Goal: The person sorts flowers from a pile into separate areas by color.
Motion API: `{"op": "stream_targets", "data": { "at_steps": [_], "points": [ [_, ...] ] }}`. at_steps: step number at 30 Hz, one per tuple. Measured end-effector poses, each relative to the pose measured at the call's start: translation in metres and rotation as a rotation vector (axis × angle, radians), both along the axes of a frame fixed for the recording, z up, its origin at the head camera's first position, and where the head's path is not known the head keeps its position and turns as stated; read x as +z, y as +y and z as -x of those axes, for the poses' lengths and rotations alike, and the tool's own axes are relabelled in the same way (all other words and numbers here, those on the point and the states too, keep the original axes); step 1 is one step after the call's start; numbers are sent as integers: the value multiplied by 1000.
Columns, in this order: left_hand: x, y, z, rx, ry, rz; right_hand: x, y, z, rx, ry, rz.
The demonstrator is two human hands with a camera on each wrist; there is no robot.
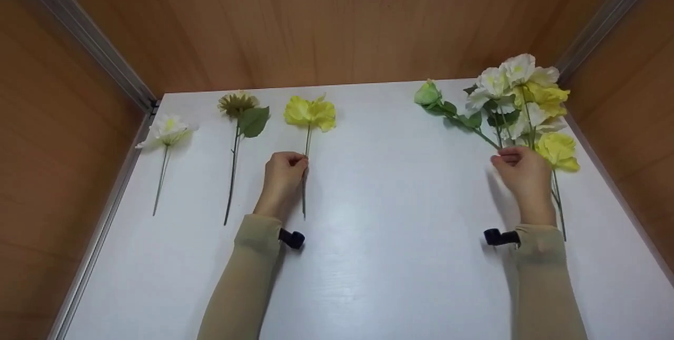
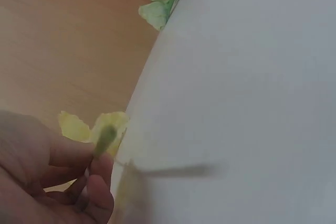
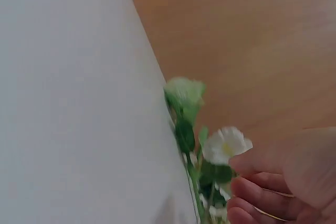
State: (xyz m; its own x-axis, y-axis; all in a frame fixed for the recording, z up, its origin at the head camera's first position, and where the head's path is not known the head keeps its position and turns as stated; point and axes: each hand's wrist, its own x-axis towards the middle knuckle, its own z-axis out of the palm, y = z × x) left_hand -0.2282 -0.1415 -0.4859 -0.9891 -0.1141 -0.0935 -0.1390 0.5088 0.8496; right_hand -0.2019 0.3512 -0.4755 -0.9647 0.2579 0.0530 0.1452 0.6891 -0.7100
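Observation:
My left hand (image 1: 284, 171) pinches the thin stem of a yellow flower (image 1: 310, 111) between thumb and fingers. In the left wrist view, the stem's blurred end (image 2: 106, 136) sticks out past the fingers (image 2: 100, 195), with yellow petals behind. My right hand (image 1: 526, 179) is at the stems of a bunch of flowers at the right. Its fingers (image 3: 257, 190) are loosely curled, and the right wrist view shows no stem between them. White flowers (image 1: 518, 69), yellow flowers (image 1: 558, 150) and a green rose (image 1: 427, 93) make up the bunch. Hand and forearm hide its lower stems.
At the left of the white table (image 1: 368, 256) lie a white flower (image 1: 171, 129) and an olive-yellow flower (image 1: 238, 103) with a green leaf. Wooden panels (image 1: 337, 19) stand along the back and both sides.

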Motion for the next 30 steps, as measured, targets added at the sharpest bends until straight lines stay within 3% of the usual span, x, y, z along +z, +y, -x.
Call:
{"op": "stream_targets", "data": {
  "at_steps": [3, 6, 11, 15, 24, 30],
  "points": [
    [-2, 2, 2, 7, 30, 63, -6, 26, -1, -62, -50, -8],
    [-5, 4, 3, 16, 59, 113, -12, 35, 1, -63, -62, -6],
    [-8, 3, 2, 22, 107, 163, -21, 34, 7, -14, 15, -41],
    [-7, 2, 2, 26, 121, 185, -28, 34, 12, -20, 88, -68],
    [-2, 0, 4, -6, 22, 170, -39, 37, 15, -47, 149, -79],
    [-2, 0, 4, -16, 19, 210, -41, 38, 14, -49, 115, -97]
  ]
}}
